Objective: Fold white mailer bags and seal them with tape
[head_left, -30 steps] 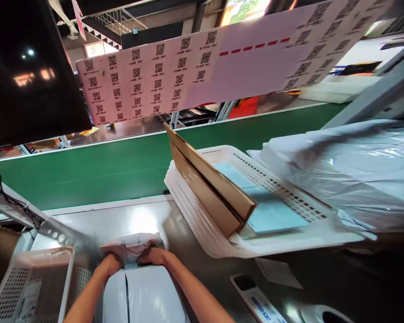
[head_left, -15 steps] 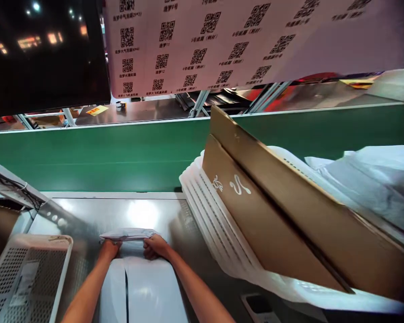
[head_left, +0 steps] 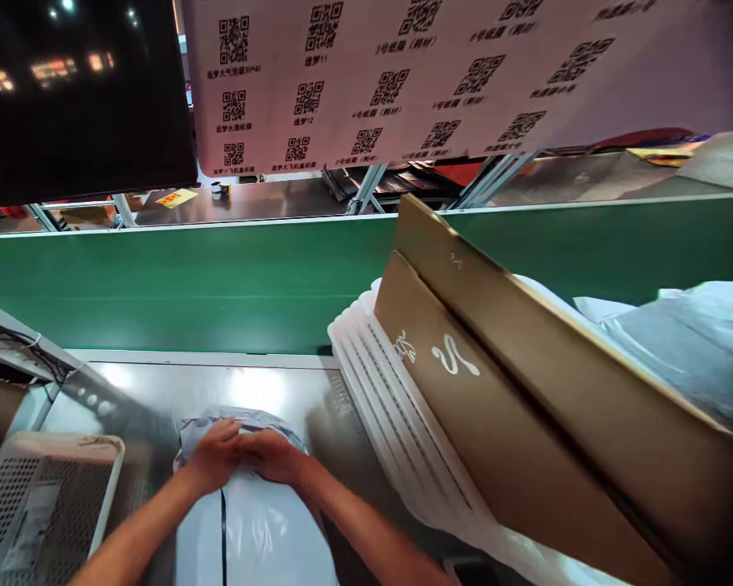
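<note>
On bag [head_left: 250, 521]: both hands [head_left: 244, 456] flat, tips touching.

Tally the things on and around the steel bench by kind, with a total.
White plastic mailer bag, under the left hand and right hand: 1
Cardboard sheets: 2
Stack of white perforated trays: 1
White perforated basket: 1
QR-code sheet: 1
Total: 6
</note>
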